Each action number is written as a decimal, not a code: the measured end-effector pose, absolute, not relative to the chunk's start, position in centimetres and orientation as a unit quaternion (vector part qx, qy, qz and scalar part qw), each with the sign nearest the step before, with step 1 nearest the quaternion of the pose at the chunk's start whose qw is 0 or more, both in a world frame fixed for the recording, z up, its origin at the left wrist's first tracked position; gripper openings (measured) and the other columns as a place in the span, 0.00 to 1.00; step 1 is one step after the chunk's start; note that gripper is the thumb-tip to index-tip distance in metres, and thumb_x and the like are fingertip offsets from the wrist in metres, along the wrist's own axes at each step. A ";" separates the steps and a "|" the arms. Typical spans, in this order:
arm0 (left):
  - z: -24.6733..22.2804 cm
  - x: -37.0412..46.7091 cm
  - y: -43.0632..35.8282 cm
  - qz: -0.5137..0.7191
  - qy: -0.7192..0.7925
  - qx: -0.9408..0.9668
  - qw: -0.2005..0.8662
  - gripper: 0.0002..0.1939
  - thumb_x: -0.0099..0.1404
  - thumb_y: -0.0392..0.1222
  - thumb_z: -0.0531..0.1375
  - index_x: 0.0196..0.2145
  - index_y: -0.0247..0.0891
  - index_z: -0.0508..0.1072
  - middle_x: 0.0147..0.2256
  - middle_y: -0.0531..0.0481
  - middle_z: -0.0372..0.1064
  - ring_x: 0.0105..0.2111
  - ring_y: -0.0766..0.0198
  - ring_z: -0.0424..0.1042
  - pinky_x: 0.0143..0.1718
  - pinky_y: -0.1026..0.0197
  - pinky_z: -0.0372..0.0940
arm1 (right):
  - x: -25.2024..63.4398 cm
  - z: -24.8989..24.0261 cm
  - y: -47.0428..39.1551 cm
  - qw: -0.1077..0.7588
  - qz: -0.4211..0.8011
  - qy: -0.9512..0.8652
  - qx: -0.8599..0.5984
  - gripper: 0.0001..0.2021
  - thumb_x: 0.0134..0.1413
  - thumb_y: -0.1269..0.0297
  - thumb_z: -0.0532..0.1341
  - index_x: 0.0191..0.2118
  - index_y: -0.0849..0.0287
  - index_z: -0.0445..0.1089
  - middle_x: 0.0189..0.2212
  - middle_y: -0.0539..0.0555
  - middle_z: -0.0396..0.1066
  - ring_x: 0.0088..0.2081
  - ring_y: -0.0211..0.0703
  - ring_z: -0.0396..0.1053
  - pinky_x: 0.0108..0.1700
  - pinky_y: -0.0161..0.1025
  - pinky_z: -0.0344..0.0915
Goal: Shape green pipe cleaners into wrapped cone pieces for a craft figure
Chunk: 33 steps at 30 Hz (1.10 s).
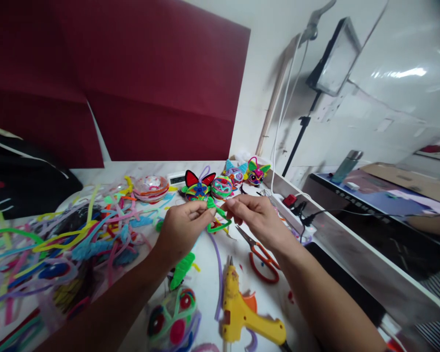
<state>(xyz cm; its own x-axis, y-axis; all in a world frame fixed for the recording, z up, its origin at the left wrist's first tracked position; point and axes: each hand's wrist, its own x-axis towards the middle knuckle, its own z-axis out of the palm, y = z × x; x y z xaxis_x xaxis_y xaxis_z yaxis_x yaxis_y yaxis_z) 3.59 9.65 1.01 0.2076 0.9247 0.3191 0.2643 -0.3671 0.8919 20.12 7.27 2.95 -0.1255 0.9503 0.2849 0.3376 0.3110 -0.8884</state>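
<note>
My left hand is closed in a pinch on a green pipe cleaner bent into an angular loop. My right hand is also pinched, its fingertips at the right side of the same loop. Just beyond the fingers sit several colourful animal-like heads of coiled pipe cleaner, one with red-and-black ears. Below the hands lie orange-handled scissors, a yellow glue gun pointing away from me, and a purple pipe cleaner strip. A leaf-like green piece lies under my left wrist.
A tangled heap of pipe cleaners covers the left side. A round decorated piece sits at the near edge. A shallow bowl stands behind the heap. Right are a power strip with cables, a raised table edge and a lamp.
</note>
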 end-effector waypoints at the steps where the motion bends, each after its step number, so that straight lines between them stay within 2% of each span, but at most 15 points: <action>1: 1.2 3.6 9.5 0.456 0.432 0.684 0.370 0.10 0.57 0.42 0.58 0.22 0.35 0.71 0.18 0.58 0.60 0.19 0.71 0.59 0.21 0.69 0.54 | 20.2 2.9 7.6 0.468 0.368 -0.646 -0.478 0.15 0.53 0.55 0.59 0.24 0.61 0.67 0.18 0.47 0.60 0.22 0.33 0.55 0.25 0.33 0.53; 6: 1.7 3.6 9.0 0.449 0.447 0.677 0.374 0.11 0.57 0.40 0.58 0.19 0.35 0.70 0.14 0.60 0.56 0.14 0.74 0.50 0.16 0.68 0.47 | 19.8 2.4 8.4 0.486 0.476 -0.600 -0.422 0.16 0.40 0.52 0.68 0.25 0.61 0.69 0.18 0.46 0.64 0.22 0.33 0.59 0.26 0.32 0.55; 8: 1.5 3.6 9.1 0.451 0.443 0.677 0.377 0.10 0.57 0.40 0.58 0.20 0.35 0.70 0.15 0.59 0.60 0.14 0.73 0.52 0.15 0.69 0.47 | 19.7 2.3 8.4 0.491 0.491 -0.591 -0.410 0.17 0.38 0.51 0.69 0.24 0.61 0.69 0.18 0.47 0.65 0.23 0.34 0.61 0.26 0.32 0.57; 11: 1.2 3.6 9.5 0.459 0.426 0.684 0.375 0.09 0.56 0.40 0.58 0.20 0.35 0.71 0.18 0.57 0.68 0.17 0.71 0.61 0.18 0.70 0.53 | 19.6 2.2 8.4 0.495 0.503 -0.581 -0.405 0.17 0.37 0.52 0.70 0.24 0.61 0.70 0.18 0.46 0.65 0.22 0.32 0.60 0.26 0.32 0.58; 14: 1.1 3.6 9.7 0.458 0.421 0.687 0.377 0.10 0.55 0.40 0.60 0.19 0.35 0.71 0.19 0.55 0.70 0.21 0.68 0.66 0.22 0.70 0.59 | 19.6 1.8 8.5 0.495 0.490 -0.586 -0.414 0.17 0.37 0.53 0.71 0.25 0.61 0.70 0.19 0.47 0.67 0.21 0.32 0.59 0.25 0.32 0.57; 18: 1.2 3.5 9.7 0.446 0.418 0.677 0.410 0.09 0.55 0.41 0.61 0.21 0.36 0.74 0.19 0.55 0.71 0.22 0.66 0.69 0.26 0.68 0.63 | 19.6 1.5 8.6 0.494 0.464 -0.608 -0.414 0.17 0.39 0.52 0.70 0.26 0.61 0.69 0.22 0.50 0.71 0.24 0.36 0.66 0.28 0.34 0.61; 21: 1.2 3.2 9.8 0.440 0.392 0.677 0.440 0.09 0.56 0.41 0.60 0.24 0.36 0.77 0.22 0.52 0.74 0.26 0.64 0.71 0.30 0.66 0.64 | 19.7 1.6 8.6 0.484 0.450 -0.624 -0.417 0.16 0.43 0.52 0.68 0.26 0.61 0.68 0.22 0.50 0.71 0.26 0.38 0.67 0.29 0.35 0.62; 26: 1.4 3.0 9.9 0.425 0.378 0.654 0.499 0.10 0.58 0.41 0.58 0.27 0.36 0.78 0.25 0.50 0.76 0.27 0.64 0.71 0.31 0.65 0.64 | 20.0 1.6 8.8 0.486 0.438 -0.632 -0.415 0.15 0.46 0.53 0.66 0.27 0.61 0.67 0.22 0.50 0.69 0.25 0.37 0.66 0.30 0.36 0.61; 29: 1.6 3.0 9.6 0.437 0.374 0.607 0.547 0.11 0.57 0.41 0.57 0.28 0.36 0.78 0.25 0.49 0.76 0.27 0.63 0.73 0.34 0.62 0.66 | 19.9 1.4 8.8 0.497 0.429 -0.629 -0.416 0.16 0.46 0.52 0.66 0.28 0.60 0.66 0.21 0.49 0.68 0.24 0.36 0.64 0.28 0.35 0.59; 33: 2.0 3.2 9.2 0.421 0.388 0.630 0.524 0.08 0.54 0.42 0.61 0.28 0.36 0.77 0.26 0.49 0.76 0.30 0.61 0.74 0.35 0.63 0.66 | 19.8 1.3 8.8 0.499 0.420 -0.627 -0.426 0.17 0.44 0.51 0.66 0.27 0.60 0.66 0.20 0.47 0.65 0.21 0.33 0.58 0.23 0.32 0.53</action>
<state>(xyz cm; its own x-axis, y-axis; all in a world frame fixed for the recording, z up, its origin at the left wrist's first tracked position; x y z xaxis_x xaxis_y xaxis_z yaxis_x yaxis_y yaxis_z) 3.23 9.24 2.04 0.3443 0.9306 0.1245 0.0467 -0.1495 0.9877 19.83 8.82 1.30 -0.1383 0.9537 0.2670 0.1150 0.2832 -0.9521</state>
